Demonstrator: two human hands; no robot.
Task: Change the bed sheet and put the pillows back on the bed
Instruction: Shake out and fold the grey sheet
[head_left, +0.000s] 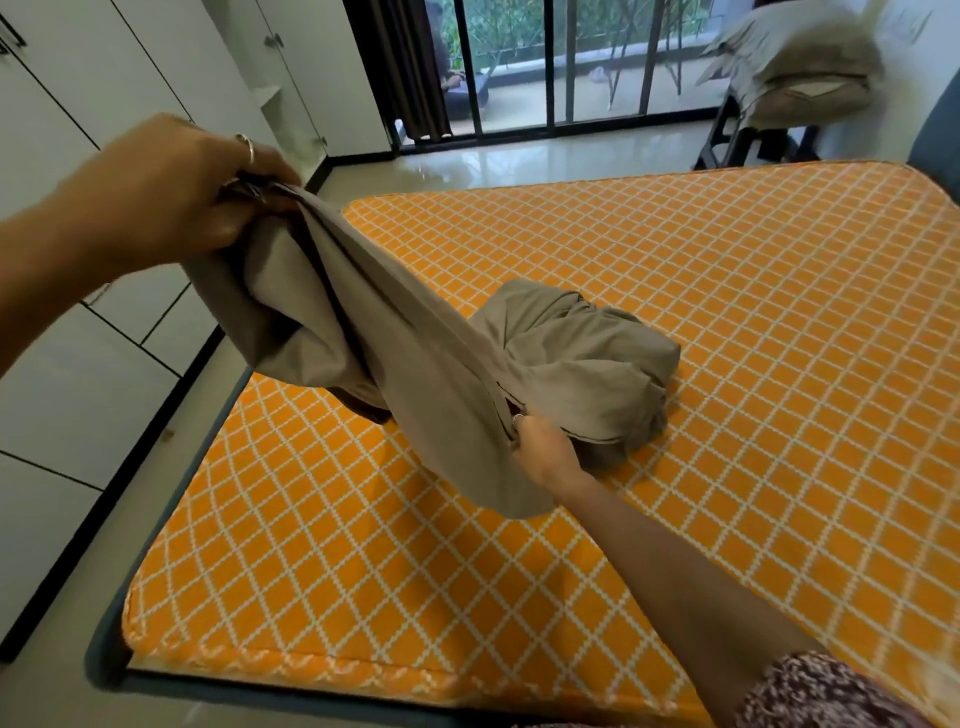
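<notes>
**Fresh sheet opens over a bare mattress**

My right hand (545, 449), nearest me at the end of a long, nearly straight arm, reaches down and forward to the middle of the bed; its fingers curl round a hemmed edge of the taupe bed sheet (415, 374), low over the orange lattice-print mattress (727, 312). Just beyond those fingers the rest of the sheet sits on the mattress in a loose bundle, not yet unfolded. Up and away to the left of them, the cloth runs in a taut, twisted band to my left hand (171, 192), which is raised high over the bed's left edge, wrist bent, ringed fingers bunched tight round a fistful of fabric.

To do this well, I judge I should find a true corner or hem with each hand rather than a random gather, draw my hands apart so the twist falls out, then let the bundle roll open across the mattress before fitting any corner. Pulling hard now would likely only drag the bundle toward me.

Far beyond both hands, at the top right, the pillows (800, 62) wait stacked on a dark stand (727, 140) beside the barred glass door (550, 62), well apart from the bed. White cupboards (78, 78) line the wall behind my left hand.
</notes>
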